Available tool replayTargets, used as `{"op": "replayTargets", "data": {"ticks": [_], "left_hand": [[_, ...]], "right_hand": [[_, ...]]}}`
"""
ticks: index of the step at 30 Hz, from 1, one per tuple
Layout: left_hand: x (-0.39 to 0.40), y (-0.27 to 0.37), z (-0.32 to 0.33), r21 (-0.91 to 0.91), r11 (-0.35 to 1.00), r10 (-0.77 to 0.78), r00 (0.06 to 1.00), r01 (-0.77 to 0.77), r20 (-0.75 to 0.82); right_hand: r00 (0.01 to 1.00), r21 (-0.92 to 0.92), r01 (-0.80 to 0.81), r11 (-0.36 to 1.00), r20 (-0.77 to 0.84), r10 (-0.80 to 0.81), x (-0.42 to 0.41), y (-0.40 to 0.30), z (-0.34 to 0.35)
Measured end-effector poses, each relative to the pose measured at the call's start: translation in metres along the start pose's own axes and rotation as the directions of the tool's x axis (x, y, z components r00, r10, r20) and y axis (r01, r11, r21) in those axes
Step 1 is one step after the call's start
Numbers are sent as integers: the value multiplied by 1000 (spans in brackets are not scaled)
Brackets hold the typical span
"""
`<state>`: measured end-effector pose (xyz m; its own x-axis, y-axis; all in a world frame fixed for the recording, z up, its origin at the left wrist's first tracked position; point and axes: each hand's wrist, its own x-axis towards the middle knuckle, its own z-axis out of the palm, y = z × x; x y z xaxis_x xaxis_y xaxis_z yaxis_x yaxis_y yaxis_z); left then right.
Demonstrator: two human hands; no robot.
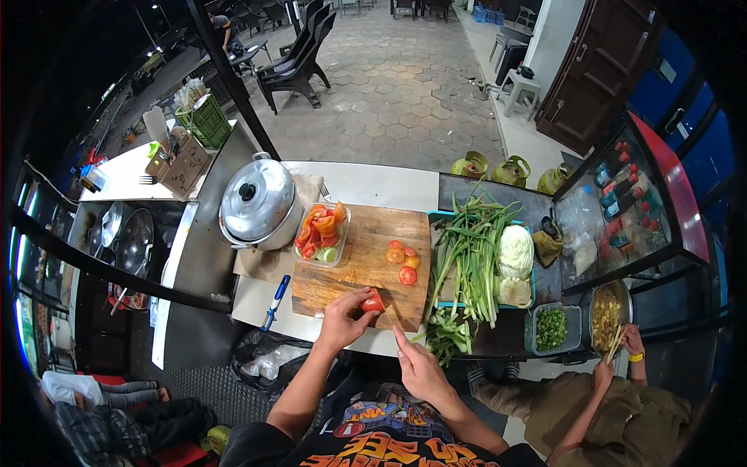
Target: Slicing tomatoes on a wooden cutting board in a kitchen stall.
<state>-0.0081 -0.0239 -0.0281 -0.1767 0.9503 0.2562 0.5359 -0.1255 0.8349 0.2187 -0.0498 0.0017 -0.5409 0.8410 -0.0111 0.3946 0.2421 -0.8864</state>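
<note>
My left hand (345, 318) holds a cut red tomato (372, 300) at the near edge of a wooden cutting board (373, 233). In my right hand (421, 369) is a knife (390, 318), its blade beside the tomato's right side; the handle is hidden by the fingers. Several tomato pieces (395, 255) lie on the board's right part. At its left stands a clear plastic container (320, 261) with tomato slices and pale green slices. A blue and white peeler (276, 302) rests left of the board.
A lidded metal pot (259, 201) stands at the left. Right of the board, a teal tray (444, 215) bears green onions (473, 257) and cabbage (516, 252). Further right are a container of chopped greens (551, 328) and a co-worker (607, 408) with sticks at a metal bowl (626, 303).
</note>
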Motion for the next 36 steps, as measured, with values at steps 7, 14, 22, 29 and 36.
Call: {"op": "replayTargets", "data": {"ticks": [7, 14, 22, 29, 36], "left_hand": [[0, -1, 2, -7, 1000, 23, 1000, -23, -6], [2, -3, 0, -54, 998, -42, 999, 42, -12], [0, -3, 3, -38, 999, -25, 1000, 24, -16], [-1, -5, 2, -28, 1000, -14, 1000, 14, -21], [1, -3, 3, -30, 1000, 7, 1000, -7, -28]], "right_hand": [[1000, 17, -22, 1000, 7, 22, 2, -2, -1], [999, 28, 32, 999, -26, -31, 25, -2, 7], [1000, 43, -19, 999, -3, 19, 33, -5, 8], [998, 59, -65, 996, 20, 64, 8, -6, 3], [997, -5, -72, 997, 18, 72, 33, 4, 12]]}}
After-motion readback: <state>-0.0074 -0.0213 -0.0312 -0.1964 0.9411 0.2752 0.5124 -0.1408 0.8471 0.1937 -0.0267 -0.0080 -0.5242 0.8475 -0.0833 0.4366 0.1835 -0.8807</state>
